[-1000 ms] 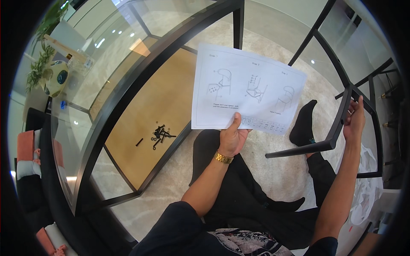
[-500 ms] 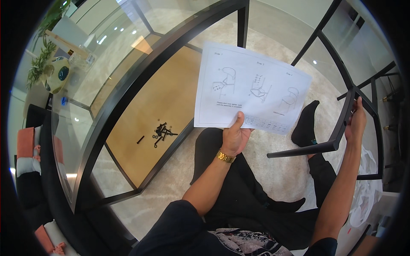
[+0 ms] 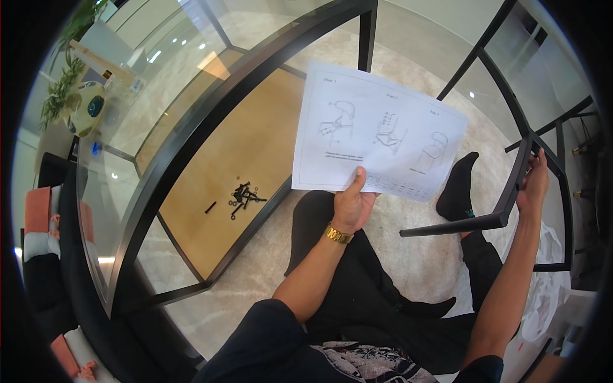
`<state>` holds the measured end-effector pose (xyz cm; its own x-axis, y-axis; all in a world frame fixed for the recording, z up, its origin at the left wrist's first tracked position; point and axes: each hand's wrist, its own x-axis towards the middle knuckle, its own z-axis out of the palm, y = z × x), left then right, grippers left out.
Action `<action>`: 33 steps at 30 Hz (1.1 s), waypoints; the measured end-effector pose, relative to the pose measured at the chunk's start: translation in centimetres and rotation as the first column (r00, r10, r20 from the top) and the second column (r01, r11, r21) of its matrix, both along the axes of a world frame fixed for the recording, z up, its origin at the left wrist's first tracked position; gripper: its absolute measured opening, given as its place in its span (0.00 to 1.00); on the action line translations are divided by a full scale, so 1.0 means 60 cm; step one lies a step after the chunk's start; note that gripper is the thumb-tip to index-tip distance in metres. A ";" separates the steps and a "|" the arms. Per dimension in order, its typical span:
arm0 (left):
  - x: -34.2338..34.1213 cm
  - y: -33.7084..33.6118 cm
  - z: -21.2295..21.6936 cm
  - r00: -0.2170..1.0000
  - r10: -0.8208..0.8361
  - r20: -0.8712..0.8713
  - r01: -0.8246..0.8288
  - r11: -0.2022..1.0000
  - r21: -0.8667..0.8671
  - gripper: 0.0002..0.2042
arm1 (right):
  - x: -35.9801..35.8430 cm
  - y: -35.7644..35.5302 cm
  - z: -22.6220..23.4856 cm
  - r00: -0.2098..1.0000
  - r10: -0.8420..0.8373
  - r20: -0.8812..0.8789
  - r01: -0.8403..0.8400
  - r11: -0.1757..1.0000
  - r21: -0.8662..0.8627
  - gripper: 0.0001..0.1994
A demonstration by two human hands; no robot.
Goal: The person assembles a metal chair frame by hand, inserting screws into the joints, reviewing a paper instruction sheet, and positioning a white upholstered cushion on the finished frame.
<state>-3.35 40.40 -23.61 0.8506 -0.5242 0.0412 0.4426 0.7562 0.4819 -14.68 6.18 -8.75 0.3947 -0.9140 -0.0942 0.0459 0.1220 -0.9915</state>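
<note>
the sheet (image 3: 364, 143) is white with grey drawings (image 3: 387, 137); the frame (image 3: 513, 190) black; rug (image 3: 412, 258) mottled beige.

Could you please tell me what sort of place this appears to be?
Probably a home living room: a glass-topped table, a pale rug and pink-and-grey cushions at the left suggest it.

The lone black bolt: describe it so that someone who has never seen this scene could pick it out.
Find the black-framed glass table left of the instruction sheet in the left hand, then the tan panel within its frame. On that panel sits a pile of black hardware; the lone black bolt lies left of it. Only this bolt lies apart from the others.
</note>
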 end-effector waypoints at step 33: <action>0.001 -0.007 -0.005 1.000 0.007 0.015 -0.007 1.000 0.009 0.25 | -0.004 -0.023 -0.012 0.994 -0.048 -0.098 0.025 0.974 -0.225 0.22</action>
<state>-3.28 39.99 -23.91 0.8538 -0.5182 0.0495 0.4295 0.7550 0.4955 -14.89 4.80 -9.49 0.3595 -0.9301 0.0760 -0.0568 -0.1031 -0.9931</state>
